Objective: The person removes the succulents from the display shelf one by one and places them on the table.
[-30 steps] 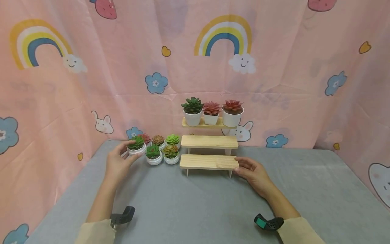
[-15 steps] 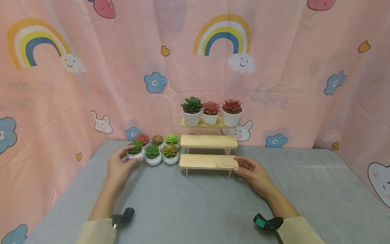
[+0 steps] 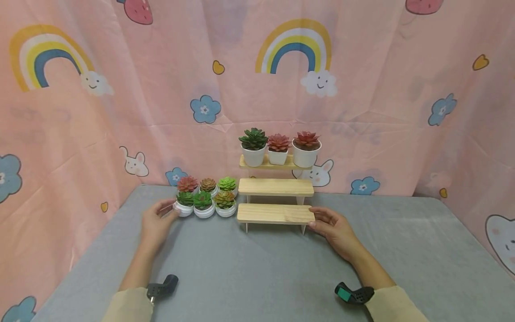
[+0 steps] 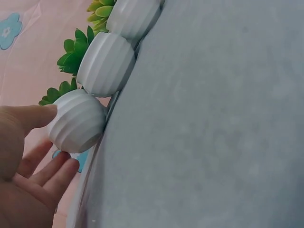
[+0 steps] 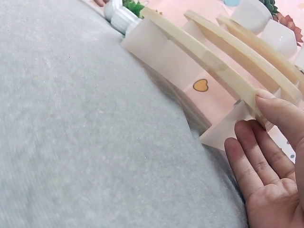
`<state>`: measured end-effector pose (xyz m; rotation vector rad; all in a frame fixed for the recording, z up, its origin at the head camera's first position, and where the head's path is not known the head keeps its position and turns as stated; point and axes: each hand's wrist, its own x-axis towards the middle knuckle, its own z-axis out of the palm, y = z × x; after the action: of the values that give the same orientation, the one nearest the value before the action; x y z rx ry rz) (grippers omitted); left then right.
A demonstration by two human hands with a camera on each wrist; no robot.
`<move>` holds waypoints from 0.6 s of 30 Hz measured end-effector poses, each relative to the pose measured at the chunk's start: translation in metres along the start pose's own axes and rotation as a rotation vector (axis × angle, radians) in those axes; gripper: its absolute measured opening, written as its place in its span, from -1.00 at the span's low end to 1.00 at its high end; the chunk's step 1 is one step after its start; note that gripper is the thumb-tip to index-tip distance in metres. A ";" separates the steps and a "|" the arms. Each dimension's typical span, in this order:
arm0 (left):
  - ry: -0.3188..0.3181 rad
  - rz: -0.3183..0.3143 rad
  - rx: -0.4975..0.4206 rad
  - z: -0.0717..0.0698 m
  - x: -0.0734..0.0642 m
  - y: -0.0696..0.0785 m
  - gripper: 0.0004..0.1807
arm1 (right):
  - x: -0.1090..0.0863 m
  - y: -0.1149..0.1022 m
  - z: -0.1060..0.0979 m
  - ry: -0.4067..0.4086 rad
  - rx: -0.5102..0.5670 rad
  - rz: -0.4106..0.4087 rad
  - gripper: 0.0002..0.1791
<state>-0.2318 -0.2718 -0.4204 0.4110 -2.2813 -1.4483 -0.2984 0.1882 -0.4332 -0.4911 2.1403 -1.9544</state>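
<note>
At the left end of a cluster of small potted succulents, my left hand (image 3: 156, 223) holds a green succulent in a ribbed white pot (image 3: 184, 205). In the left wrist view the thumb lies on the side of that white pot (image 4: 78, 123) and the fingers curve by its far side. The pot stands against its neighbour, another green succulent (image 3: 203, 202). With thumb and fingers, my right hand (image 3: 335, 230) grips the right end of the lowest board of a three-tier wooden stand (image 3: 275, 213). Its thumb presses the board's edge in the right wrist view.
Behind the front row sit red (image 3: 187, 184), brown (image 3: 208, 184) and bright green (image 3: 227, 184) succulents. A yellow-green succulent (image 3: 225, 200) is nearest the stand. The top board carries a dark green (image 3: 254, 145), a pink (image 3: 278, 147) and a red plant (image 3: 306, 147). A patterned curtain hangs behind.
My left hand has lowered the green succulent and brought it slightly right, in line beside the other green one. The red succulent behind is more visible. My right hand stays on the stand.
</note>
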 end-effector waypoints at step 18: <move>-0.058 0.050 0.168 0.006 -0.003 -0.002 -0.43 | -0.001 -0.001 0.001 0.004 -0.004 -0.001 -0.38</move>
<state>-0.2320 -0.2662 -0.4256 0.3619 -2.4511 -1.2650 -0.2970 0.1881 -0.4319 -0.4894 2.1472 -1.9543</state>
